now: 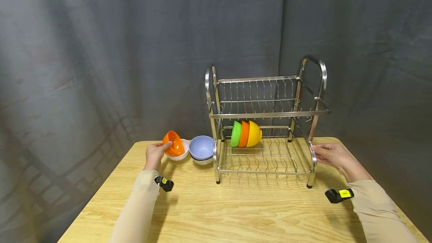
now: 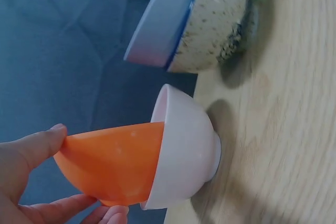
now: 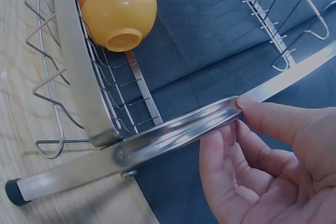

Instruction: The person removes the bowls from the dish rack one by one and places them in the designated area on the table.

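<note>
My left hand (image 1: 156, 154) pinches an orange bowl (image 2: 113, 161) by its rim, thumb on one side and fingers on the other. The orange bowl is tilted, its lower part inside a white bowl (image 2: 186, 153) on the table. Beside these stands a light blue bowl (image 1: 201, 147) nested in a speckled bowl (image 2: 212, 22). On the right, my right hand (image 1: 332, 157) grips the side frame of a two-tier metal dish rack (image 3: 184, 129) between thumb and fingers. Green (image 1: 236, 134), orange (image 1: 244, 134) and yellow (image 1: 254, 134) bowls lie nested on their sides in the rack's lower tier.
The wooden table (image 1: 243, 213) holds everything, with a dark grey curtain (image 1: 152, 48) hanging behind it. The rack's upper tier (image 1: 260, 100) has wire slots and curved handles at both ends. Black feet (image 1: 217, 182) support the rack near the middle of the table.
</note>
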Demonstrator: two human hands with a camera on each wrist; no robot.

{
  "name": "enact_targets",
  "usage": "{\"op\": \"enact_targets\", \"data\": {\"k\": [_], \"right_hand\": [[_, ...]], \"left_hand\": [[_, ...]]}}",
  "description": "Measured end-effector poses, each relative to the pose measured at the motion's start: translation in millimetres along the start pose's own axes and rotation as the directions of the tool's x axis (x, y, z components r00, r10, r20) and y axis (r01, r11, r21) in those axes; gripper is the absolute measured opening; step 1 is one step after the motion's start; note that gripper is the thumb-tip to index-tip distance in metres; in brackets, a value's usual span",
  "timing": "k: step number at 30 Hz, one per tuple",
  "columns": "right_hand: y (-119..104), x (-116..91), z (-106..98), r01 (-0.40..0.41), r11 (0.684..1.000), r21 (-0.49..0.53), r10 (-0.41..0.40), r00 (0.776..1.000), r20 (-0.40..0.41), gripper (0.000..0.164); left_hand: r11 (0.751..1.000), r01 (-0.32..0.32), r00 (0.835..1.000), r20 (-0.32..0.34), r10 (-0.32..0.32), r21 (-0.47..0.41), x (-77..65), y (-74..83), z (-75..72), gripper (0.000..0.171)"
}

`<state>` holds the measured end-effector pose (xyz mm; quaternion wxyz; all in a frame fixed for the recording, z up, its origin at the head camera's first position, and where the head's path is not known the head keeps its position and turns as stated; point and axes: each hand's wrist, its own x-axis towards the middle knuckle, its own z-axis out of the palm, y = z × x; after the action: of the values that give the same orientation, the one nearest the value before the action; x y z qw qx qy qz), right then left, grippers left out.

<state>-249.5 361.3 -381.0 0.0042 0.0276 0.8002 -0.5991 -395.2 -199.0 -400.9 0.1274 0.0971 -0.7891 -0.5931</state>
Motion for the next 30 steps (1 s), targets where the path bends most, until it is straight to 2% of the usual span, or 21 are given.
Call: {"op": "enact_targets", "data": {"k": [3,9,14,18,23,26,30], "right_hand": [[-0.4,0.2,-0.1,-0.001,1.000,0.004,0.001,1.000,-0.005,0.033],[0.9,0.7,0.8,0.005,1.000,0.018,-0.005,1.000,-0.009,0.033],[2.8,1.6,1.5,0.006,0.999,0.046,-0.006,1.000,-0.007,0.019],[3.3,1.1,1.2,0.007,0.999,0.044,-0.007,1.000,-0.016,0.020],[2.6,0.8,2.3,0.002,0.999,0.037,-0.001,1.000,-0.022,0.031],[2.0,0.4,2.9,0.000,0.999,0.045,0.001,1.000,-0.021,0.030],[1.3,-0.7,3.5,-0.003,0.999,0.051,0.004,1.000,-0.019,0.028]], "left_hand": [[0.997,-0.031,0.999,-0.015,0.033,0.076,2.7,0.6,3.2,0.037],[0.979,-0.035,0.999,-0.007,0.038,0.199,8.0,-2.6,5.5,0.045],[0.968,-0.049,0.999,-0.002,0.051,0.248,8.6,-5.1,5.7,0.048],[0.964,-0.044,0.999,0.008,0.044,0.263,8.3,-6.1,5.2,0.047],[0.981,0.027,1.000,0.009,-0.029,0.195,10.2,-7.5,2.0,0.039],[0.991,0.078,0.997,0.019,-0.080,0.107,12.9,-9.5,-0.4,0.036],[0.993,0.120,0.992,0.042,-0.120,-0.007,15.5,-13.4,-2.5,0.040]]}}
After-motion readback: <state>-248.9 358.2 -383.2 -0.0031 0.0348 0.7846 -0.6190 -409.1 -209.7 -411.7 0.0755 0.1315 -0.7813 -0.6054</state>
